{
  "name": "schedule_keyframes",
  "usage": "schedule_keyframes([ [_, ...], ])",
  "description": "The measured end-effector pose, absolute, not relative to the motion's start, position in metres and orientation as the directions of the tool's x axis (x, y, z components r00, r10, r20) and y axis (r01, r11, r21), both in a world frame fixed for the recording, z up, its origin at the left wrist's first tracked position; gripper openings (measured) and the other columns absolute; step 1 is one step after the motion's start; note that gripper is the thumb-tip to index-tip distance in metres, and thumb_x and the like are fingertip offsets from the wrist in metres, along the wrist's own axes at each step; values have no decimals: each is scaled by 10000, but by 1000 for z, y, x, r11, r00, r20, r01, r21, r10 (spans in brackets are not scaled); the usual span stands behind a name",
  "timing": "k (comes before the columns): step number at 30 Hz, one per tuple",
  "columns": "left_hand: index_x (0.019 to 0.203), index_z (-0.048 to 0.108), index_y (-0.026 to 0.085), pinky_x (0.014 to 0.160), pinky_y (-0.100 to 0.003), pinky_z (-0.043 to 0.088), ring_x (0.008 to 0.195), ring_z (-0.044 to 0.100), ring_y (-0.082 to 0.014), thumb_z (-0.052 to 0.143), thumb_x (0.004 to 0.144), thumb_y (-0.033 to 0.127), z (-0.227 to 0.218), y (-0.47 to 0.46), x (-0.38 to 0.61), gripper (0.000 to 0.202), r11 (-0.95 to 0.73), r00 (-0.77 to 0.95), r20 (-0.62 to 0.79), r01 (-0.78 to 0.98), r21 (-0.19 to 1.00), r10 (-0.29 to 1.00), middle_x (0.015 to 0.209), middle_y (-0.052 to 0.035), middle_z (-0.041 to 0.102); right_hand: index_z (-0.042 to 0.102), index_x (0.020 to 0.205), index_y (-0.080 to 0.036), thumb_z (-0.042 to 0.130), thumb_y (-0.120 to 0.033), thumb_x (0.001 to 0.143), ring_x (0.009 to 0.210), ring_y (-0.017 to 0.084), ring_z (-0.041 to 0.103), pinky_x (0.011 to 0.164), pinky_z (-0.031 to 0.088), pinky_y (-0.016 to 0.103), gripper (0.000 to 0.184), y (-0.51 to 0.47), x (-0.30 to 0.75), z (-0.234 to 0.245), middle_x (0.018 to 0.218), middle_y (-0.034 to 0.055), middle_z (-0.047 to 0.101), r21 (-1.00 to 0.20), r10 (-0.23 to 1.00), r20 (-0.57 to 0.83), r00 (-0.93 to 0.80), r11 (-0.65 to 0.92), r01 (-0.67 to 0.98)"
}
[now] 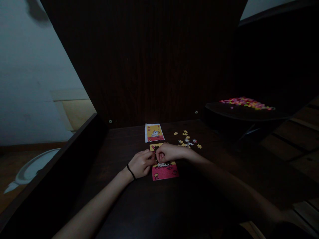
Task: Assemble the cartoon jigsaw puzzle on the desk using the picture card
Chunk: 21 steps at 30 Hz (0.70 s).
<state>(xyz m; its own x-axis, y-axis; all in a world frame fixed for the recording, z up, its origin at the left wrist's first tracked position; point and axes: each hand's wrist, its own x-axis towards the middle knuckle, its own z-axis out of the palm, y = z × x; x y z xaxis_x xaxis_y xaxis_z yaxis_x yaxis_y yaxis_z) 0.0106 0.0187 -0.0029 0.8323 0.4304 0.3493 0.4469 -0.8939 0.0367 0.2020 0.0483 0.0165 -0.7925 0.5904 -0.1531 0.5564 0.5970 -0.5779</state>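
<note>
A partly assembled jigsaw puzzle (165, 172), yellow at the top and pink at the bottom, lies on the dark wooden surface with a dark gap in its middle. My left hand (142, 163), with a black band at the wrist, is closed at the puzzle's left edge. Over the gap, my right hand (168, 152) is curled in a pinch, and whatever its fingertips grip is hidden. Just beyond lies a printed picture card (155, 132) of a white animal on yellow and pink. Loose yellow and white jigsaw pieces (187, 142) are scattered to its right.
A tall dark panel (154, 66) rises behind the work surface, and a raised board (50, 169) runs along the left. At right, a dark rounded shelf (224, 111) bears a pile of colourful small pieces (248, 102). A pale oval object (32, 167) sits low at far left.
</note>
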Motion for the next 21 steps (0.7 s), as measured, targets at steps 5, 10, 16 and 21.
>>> schedule_keyframes([
  [5, 816, 625, 196, 621, -275, 400, 719, 443, -172, 387, 707, 114, -3, 18, 11, 274, -892, 829, 349, 450, 45, 436, 759, -47, 506, 588, 687, -115, 544, -108, 646, 500, 53, 422, 454, 319, 150, 60, 47, 201, 18, 578, -31, 531, -573, 605, -162, -779, 585, 574],
  [10, 800, 624, 196, 617, -273, 397, 716, 440, -171, 381, 713, 112, -3, 18, 11, 272, -893, 832, 350, 448, 35, 431, 758, -48, 503, 588, 672, -112, 545, -100, 642, 502, 52, 423, 451, 313, 149, 53, 46, 200, 21, 578, -29, 532, -559, 607, -170, -776, 590, 583],
  [16, 812, 624, 192, 616, -272, 396, 715, 440, -172, 379, 712, 118, -3, 19, 11, 275, -899, 837, 349, 435, 45, 422, 754, -51, 503, 590, 683, -114, 540, -100, 637, 501, 51, 423, 455, 313, 151, 69, 46, 201, 19, 580, -31, 535, -559, 607, -170, -776, 590, 583],
  [21, 807, 628, 196, 625, -277, 395, 716, 443, -172, 385, 713, 125, -3, 18, 10, 270, -898, 830, 363, 436, 50, 423, 757, -49, 511, 591, 691, -116, 549, -104, 638, 519, 56, 442, 454, 320, 148, 69, 47, 201, 19, 610, -23, 554, -582, 599, -179, -780, 575, 575],
])
